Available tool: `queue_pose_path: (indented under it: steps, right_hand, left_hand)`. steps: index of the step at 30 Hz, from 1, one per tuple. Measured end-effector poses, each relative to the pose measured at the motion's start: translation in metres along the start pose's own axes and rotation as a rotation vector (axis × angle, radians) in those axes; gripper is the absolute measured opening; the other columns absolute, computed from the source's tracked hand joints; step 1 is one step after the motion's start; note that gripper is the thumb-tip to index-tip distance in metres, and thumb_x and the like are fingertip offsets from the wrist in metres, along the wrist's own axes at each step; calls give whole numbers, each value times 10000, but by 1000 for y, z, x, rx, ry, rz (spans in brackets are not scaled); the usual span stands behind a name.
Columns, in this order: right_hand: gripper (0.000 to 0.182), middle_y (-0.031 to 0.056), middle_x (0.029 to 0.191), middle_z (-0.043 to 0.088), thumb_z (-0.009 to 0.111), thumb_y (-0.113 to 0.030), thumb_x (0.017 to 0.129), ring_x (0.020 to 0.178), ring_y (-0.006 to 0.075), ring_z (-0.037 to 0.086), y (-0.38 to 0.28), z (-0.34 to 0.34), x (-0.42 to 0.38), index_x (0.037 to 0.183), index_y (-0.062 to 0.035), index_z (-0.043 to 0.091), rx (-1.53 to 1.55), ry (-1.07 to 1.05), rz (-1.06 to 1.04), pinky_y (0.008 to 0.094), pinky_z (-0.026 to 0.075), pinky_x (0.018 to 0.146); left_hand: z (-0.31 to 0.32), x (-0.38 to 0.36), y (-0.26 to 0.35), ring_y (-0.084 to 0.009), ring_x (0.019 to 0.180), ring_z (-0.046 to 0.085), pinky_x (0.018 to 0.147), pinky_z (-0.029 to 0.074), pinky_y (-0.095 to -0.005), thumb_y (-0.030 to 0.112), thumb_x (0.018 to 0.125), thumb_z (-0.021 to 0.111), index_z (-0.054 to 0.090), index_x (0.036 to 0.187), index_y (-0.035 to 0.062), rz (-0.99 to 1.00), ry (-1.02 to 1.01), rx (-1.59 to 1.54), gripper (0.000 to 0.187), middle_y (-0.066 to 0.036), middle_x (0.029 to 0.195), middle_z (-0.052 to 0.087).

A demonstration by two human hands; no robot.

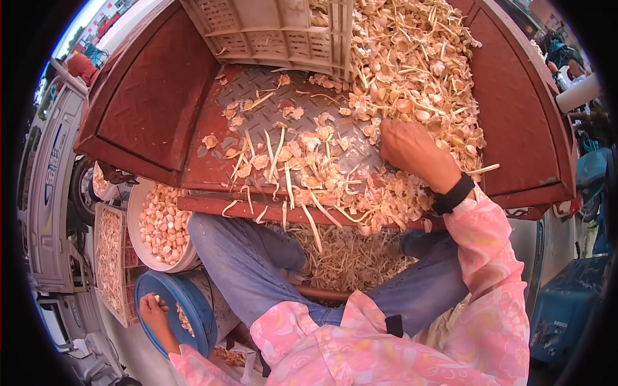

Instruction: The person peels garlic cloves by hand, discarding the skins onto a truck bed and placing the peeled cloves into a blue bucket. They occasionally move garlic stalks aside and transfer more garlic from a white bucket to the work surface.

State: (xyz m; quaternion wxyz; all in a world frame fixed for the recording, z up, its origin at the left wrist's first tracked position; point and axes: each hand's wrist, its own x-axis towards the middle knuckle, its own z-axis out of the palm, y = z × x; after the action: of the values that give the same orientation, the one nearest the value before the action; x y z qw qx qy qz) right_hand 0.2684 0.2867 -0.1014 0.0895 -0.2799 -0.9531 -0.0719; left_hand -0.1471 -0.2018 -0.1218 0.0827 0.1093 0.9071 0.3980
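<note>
My right hand (412,151) is closed, knuckles up, at the left edge of a big heap of garlic cloves, skins and stems (418,71) on the red metal truck bed (251,83). Its fingertips are hidden beneath it. At the lower left, my left hand (154,315) is over the blue bucket (147,283), fingers bent, with a small pale garlic clove (156,298) at the fingertips. Some cloves (185,320) show inside that bucket. Loose skins and long stems (283,154) lie scattered along the bed's front edge.
A pale plastic crate (277,35) leans over the bed at the top. Left of my knees are a white bucket of cloves (165,222) and a filled crate (111,257). Stems (347,257) cover the ground between my legs. A grey vehicle (58,193) stands far left.
</note>
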Motion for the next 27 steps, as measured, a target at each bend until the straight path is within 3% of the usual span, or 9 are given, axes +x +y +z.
queue_pose_path:
  steps: [1, 4, 5, 10, 14, 18, 21, 24, 27]
  right_hand:
    - [74, 141, 594, 561, 494, -66, 756, 564, 294, 588, -1, 1, 0, 773, 6, 502, -10, -12, 16, 385, 461, 525]
    - [83, 142, 615, 576, 507, -81, 751, 579, 283, 600, -4, -1, 2, 756, 1, 519, -39, -5, 62, 376, 469, 533]
    - [87, 133, 631, 584, 517, -94, 751, 583, 268, 606, -4, -4, 1, 742, -10, 535, -44, 18, 78, 360, 472, 526]
    - [85, 99, 666, 590, 527, -122, 754, 615, 239, 611, 8, -4, -8, 750, -38, 539, -127, 124, 37, 338, 474, 565]
    - [78, 99, 675, 587, 541, -128, 747, 639, 244, 611, 8, -4, -13, 754, -51, 529, -154, -12, 45, 351, 472, 595]
    - [73, 133, 669, 586, 551, -109, 736, 629, 251, 610, 21, 3, -15, 752, -42, 526, 12, 181, 58, 363, 463, 569]
    - [88, 76, 627, 563, 566, -118, 770, 551, 182, 567, 28, -12, -10, 779, -33, 544, 360, 38, 232, 315, 429, 508]
    - [136, -11, 618, 518, 562, -168, 844, 511, 79, 471, 21, -27, -12, 800, -38, 564, 1397, -175, 573, 234, 360, 467]
    - [186, -67, 646, 486, 553, -222, 890, 528, 16, 397, 7, -44, -16, 817, -53, 585, 1684, -316, 569, 177, 306, 469]
  left_hand:
    - [-13, 3, -38, -90, 592, 542, 529, 447, -211, 216, 903, 543, 584, 885, 29, -9, -47, 224, 192, -55, 733, 590]
    - [-15, -24, -60, -114, 701, 577, 623, 475, -275, 194, 886, 557, 600, 941, 10, 332, 24, 981, 196, -77, 805, 611]
    - [-12, -21, -57, -111, 727, 579, 637, 469, -277, 195, 887, 561, 602, 966, 9, 322, -31, 737, 206, -74, 830, 616]
    - [82, -78, 161, -96, 767, 582, 646, 424, -209, 211, 903, 569, 601, 1047, 8, 269, -341, -254, 251, -47, 914, 635]
    - [169, -137, 253, -93, 796, 607, 662, 447, -202, 164, 917, 552, 590, 1067, 17, 303, -969, -570, 214, -56, 929, 647]
    - [242, -167, 282, -125, 812, 624, 666, 498, -220, 159, 932, 516, 534, 1139, -18, 199, -1237, -666, 273, -113, 984, 638]
    - [276, -179, 294, -165, 876, 625, 735, 530, -256, 154, 942, 491, 448, 1227, -53, -9, -1269, -866, 354, -145, 1048, 605]
    - [303, -183, 304, -207, 936, 621, 778, 535, -272, 158, 951, 475, 368, 1287, -75, -158, -1262, -975, 423, -162, 1088, 579]
    - [310, -179, 307, -235, 972, 625, 818, 532, -274, 164, 950, 481, 423, 1262, -71, -186, -1433, -1072, 395, -156, 1086, 588]
